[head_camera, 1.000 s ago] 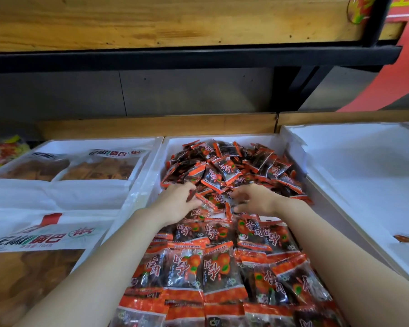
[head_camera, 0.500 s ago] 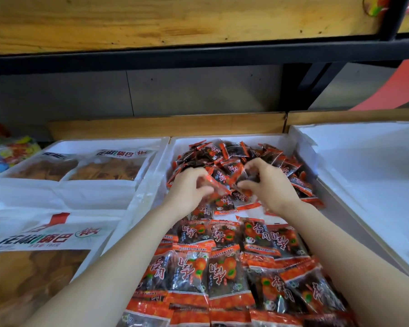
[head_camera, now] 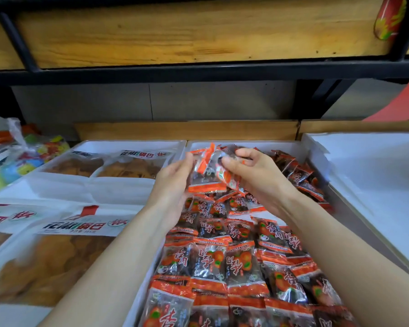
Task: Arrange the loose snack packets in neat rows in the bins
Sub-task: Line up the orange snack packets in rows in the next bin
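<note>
Orange-and-dark snack packets fill the middle white bin point(head_camera: 246, 145). The near packets point(head_camera: 224, 263) lie in rows. Loose ones point(head_camera: 300, 175) sit heaped at the far right of the bin. Above the bin, my left hand point(head_camera: 172, 182) and my right hand point(head_camera: 255, 175) together hold a small bunch of packets point(head_camera: 208, 175), lifted off the pile. My left palm cups the bunch from the left. My right fingers curl over it from the right.
The left bin point(head_camera: 128, 147) holds big bags of golden crisps point(head_camera: 128, 168), with more bags nearer point(head_camera: 45, 267). A white bin point(head_camera: 373, 185) stands on the right. Colourful sweets point(head_camera: 33, 156) lie at far left. A wooden shelf with a black frame point(head_camera: 198, 72) hangs overhead.
Both hands have risen from the loose heap with a bunch of packets between them. The view has tilted up and closer.
</note>
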A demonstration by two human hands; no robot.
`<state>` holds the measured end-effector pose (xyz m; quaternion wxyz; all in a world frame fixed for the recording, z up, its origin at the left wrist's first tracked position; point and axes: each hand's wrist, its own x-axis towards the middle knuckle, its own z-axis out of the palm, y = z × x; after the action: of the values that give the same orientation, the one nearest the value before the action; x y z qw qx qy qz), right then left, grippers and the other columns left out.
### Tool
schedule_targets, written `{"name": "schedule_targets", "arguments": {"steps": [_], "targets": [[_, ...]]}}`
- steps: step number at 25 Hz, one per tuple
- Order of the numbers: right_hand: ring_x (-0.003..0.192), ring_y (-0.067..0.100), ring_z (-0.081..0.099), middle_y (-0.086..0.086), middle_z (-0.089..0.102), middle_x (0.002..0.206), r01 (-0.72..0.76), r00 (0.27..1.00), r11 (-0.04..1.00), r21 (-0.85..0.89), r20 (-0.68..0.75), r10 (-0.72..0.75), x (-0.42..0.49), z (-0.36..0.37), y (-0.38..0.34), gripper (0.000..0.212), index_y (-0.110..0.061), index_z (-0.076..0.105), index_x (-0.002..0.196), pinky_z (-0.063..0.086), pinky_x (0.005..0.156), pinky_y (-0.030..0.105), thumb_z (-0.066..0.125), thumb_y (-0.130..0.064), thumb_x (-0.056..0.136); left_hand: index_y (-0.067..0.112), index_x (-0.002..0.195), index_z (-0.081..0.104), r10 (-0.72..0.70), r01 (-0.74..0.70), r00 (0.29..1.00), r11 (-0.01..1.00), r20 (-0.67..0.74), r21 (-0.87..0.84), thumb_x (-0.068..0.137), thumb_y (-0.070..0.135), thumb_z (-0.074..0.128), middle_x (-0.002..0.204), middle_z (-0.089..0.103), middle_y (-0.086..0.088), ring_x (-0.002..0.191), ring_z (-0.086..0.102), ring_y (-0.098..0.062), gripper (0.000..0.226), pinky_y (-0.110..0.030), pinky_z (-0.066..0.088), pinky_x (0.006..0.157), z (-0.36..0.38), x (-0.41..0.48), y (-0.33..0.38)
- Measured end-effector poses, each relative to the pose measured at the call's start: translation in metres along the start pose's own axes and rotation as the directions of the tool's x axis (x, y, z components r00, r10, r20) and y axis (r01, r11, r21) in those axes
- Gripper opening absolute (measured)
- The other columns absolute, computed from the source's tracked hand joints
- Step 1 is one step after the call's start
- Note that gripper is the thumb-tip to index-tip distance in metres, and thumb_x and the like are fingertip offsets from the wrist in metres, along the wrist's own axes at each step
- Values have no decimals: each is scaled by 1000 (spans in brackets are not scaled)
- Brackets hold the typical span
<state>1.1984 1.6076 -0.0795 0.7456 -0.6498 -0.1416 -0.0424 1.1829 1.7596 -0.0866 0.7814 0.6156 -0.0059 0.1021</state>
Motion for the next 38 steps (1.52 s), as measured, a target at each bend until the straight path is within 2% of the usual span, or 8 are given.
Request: {"name": "schedule_targets", "arguments": {"steps": [6, 11, 15, 22, 28, 30, 35, 38], "targets": [[78, 7, 58, 5, 57, 108, -8, 1000, 963, -269, -1, 8, -2, 18, -2, 46, -14, 37, 132, 48, 67, 11, 59, -20, 92, 12, 104, 65, -105, 107, 992, 994, 71, -17, 104, 29, 40, 97, 73, -9, 88, 70, -23, 30, -45, 57, 83, -17, -7, -3], [68, 4, 50, -7, 48, 84, 206, 969, 668, -715, 243, -39, -2, 32, -21, 51, -18, 36, 132, 44, 62, 12, 63, -15, 89, 19, 107, 65, -44, 42, 997, 999, 57, 31, 102, 40, 42, 105, 71, -3, 92, 70, -22, 32, -49, 55, 87, -30, -2, -1], [79, 1, 53, -6, 54, 92, 341, 940, 730, -593, 230, -252, 7, 52, -28, 45, -19, 42, 121, 46, 75, 12, 67, -10, 84, 15, 122, 60, -3, -13, 958, 998, 288, 54, 95, 33, 57, 113, 68, -3, 98, 69, -17, 33, -45, 53, 93, -31, -9, 1], [100, 9, 55, 3, 59, 110, 308, 950, 875, -374, 70, -304, 26, 60, -2, 20, -16, 50, 116, 44, 90, 17, 47, -10, 97, 23, 126, 53, 45, -61, 993, 986, 106, 153, 90, 27, 68, 118, 67, 0, 110, 63, -20, 39, -47, 49, 99, -42, 4, -7], [119, 19, 50, 7, 51, 135, 71, 925, 392, -917, 207, 317, 57, 22, 70, 47, -10, 45, 135, 39, 103, 33, 58, -26, 93, 18, 113, 60, 117, -118, 993, 989, 12, 86, 97, 21, 58, 113, 68, -1, 108, 63, -19, 16, -46, 47, 102, -43, 17, -9], [125, 23, 46, 8, 46, 140, 74, 917, 314, -947, 188, 351, 60, 24, 81, 62, -10, 37, 140, 39, 103, 32, 65, -27, 88, 21, 109, 57, 118, -120, 993, 987, 29, 110, 98, 22, 56, 113, 66, 1, 107, 61, -15, 11, -40, 48, 97, -41, 16, -7], [68, 15, 50, -5, 50, 73, 81, 962, 290, -954, 151, 227, 61, 33, 75, 29, -23, 47, 75, 35, 52, 18, 75, -26, 78, 13, 120, 53, 96, -97, 995, 988, 19, 117, 96, 30, 57, 123, 63, -9, 114, 60, -23, 30, -47, 46, 102, -42, 19, -10], [58, 12, 48, -6, 50, 63, 56, 985, 405, -913, 118, 129, 54, 28, 62, 30, -22, 46, 69, 31, 49, 22, 75, -23, 79, 14, 143, 39, 89, -88, 996, 990, -3, 113, 91, 42, 59, 145, 48, -7, 134, 45, -25, 62, -51, 37, 111, -43, 20, -11]]}}
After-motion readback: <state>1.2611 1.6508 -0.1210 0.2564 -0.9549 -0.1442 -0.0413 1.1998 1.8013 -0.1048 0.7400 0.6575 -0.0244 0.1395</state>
